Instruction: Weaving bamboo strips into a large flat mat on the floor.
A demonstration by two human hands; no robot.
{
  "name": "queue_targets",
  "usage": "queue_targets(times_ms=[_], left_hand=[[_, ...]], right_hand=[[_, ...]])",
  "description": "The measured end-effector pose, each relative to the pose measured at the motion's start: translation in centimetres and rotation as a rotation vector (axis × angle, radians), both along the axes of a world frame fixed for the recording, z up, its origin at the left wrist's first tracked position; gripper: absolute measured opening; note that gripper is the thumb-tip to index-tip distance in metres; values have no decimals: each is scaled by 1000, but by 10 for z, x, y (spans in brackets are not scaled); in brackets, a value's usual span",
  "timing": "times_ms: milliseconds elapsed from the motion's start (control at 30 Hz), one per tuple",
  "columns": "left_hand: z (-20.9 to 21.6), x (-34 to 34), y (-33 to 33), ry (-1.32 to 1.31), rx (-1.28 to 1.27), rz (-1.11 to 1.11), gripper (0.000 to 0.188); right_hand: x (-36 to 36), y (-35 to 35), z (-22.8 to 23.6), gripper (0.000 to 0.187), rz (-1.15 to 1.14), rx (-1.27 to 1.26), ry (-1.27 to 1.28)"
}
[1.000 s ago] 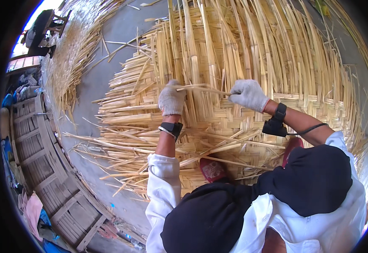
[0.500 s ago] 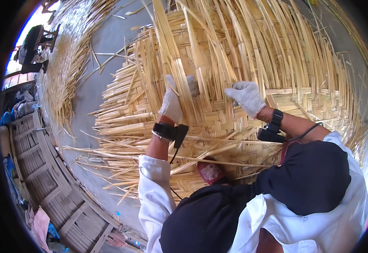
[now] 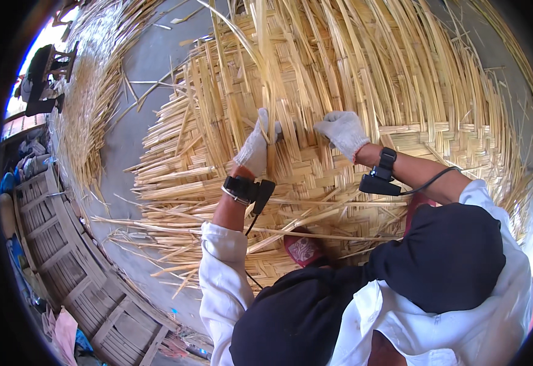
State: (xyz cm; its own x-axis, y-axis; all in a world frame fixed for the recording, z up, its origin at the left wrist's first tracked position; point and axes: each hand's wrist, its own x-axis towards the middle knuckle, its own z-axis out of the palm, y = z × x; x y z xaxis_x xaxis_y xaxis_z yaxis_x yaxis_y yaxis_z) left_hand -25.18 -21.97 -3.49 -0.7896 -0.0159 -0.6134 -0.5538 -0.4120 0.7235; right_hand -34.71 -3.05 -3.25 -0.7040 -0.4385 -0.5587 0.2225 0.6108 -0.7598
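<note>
A large half-woven mat [image 3: 321,165] of flat, pale yellow split-cane strips lies under both hands. My left hand [image 3: 255,146], in a white knit glove, is closed round a long strip [image 3: 271,91]. That strip stands up from the weave and runs away from me. To its right, my right hand [image 3: 344,132], gloved the same way, is low over the weave with its fingers curled in. Whatever is in those fingers is hidden. Loose unwoven strips [image 3: 395,73] fan out beyond the hands.
My feet in dark red patterned footwear [image 3: 304,249] rest on the mat's near part. Strip ends [image 3: 156,177] jut out over the grey floor [image 3: 123,143] at left. Farther left are a heap of strips [image 3: 83,110], a wooden slatted frame [image 3: 65,244] and a dark chair [image 3: 62,61].
The strip in my left hand has swung from leaning left to nearly upright, seen edge-on. My right hand has moved left, closer to my left hand.
</note>
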Motion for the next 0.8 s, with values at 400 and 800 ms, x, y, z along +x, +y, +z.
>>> queue_targets(times_ms=[400,800], left_hand=[[19,41,21,189,-66,415,48],[4,48,-1,-71,-409,669,19]], right_hand=[[-9,-5,-17,18,813,-56,682],[0,-3,-28,12,769,-99,836]])
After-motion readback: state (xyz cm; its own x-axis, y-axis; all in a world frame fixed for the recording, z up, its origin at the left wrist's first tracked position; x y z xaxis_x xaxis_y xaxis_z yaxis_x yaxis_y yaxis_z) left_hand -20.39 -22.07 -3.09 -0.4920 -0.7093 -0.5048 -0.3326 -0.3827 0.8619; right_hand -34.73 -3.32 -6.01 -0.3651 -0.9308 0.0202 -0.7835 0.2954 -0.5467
